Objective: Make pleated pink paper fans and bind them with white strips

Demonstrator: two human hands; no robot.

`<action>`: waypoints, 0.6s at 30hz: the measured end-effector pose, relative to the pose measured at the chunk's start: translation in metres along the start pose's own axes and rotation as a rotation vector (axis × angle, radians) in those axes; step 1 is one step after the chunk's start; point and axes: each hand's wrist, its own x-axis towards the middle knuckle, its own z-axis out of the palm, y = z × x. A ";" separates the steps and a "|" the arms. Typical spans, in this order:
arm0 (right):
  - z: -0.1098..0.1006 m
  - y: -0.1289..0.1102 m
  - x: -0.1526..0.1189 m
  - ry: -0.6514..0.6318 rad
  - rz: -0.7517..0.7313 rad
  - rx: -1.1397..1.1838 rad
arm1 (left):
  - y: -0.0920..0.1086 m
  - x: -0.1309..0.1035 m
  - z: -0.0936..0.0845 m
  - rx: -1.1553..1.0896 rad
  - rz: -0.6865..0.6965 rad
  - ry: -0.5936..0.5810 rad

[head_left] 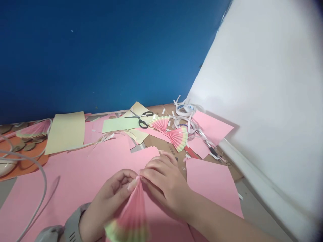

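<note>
A pleated paper fan (133, 211), pink with a yellow-green edge, hangs with its wide end toward me and its lower edge blurred. My left hand (113, 191) pinches its gathered tip between thumb and forefinger. Curled over the same tip from the other side is my right hand (166, 178); its thumb is hidden. Beyond the hands lies a bow-shaped pair of pleated pink fans (176, 136) with green edges. Black-handled scissors (143, 124) rest beside it on a light green paper strip (118, 125).
Large pink sheets (83, 174) cover the surface. At left are a yellow sheet (66, 131), an orange board (37, 163) with brown round pieces, and a looping white cable (45, 181). White strips (186, 122) and a pen (210, 148) lie by the white wall (264, 84).
</note>
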 end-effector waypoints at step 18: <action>0.005 -0.001 0.000 0.073 0.056 -0.029 | 0.004 -0.005 0.009 0.201 0.070 0.064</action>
